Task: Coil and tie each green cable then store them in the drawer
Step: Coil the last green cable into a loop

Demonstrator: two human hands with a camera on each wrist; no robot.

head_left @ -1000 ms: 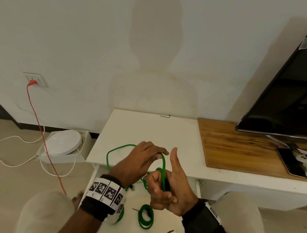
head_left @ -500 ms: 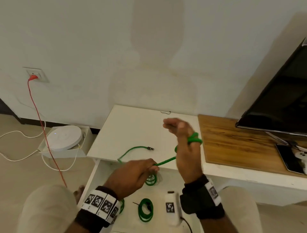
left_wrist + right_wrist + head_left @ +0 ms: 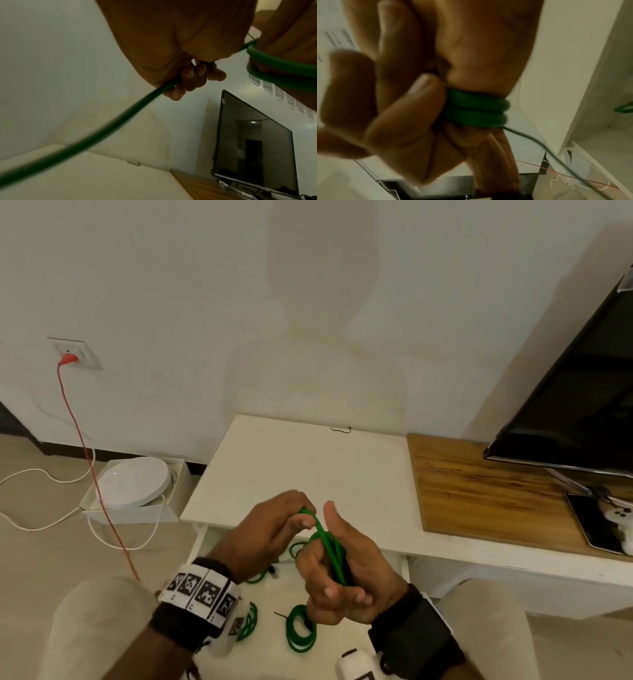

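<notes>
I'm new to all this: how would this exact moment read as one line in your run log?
step: coiling | left hand: grips green cable | right hand: cable loops wound round it | drawer: open, coils inside

One green cable (image 3: 329, 546) is half coiled — several turns lie side by side round the right hand (image 3: 346, 570), and a free strand runs up to the left hand's (image 3: 270, 529) curled fingers (image 3: 192, 75), then trails away below. In the open white drawer (image 3: 267, 655) lie more green cables — two tight coils (image 3: 300, 632) and a looser loop (image 3: 297, 547).
</notes>
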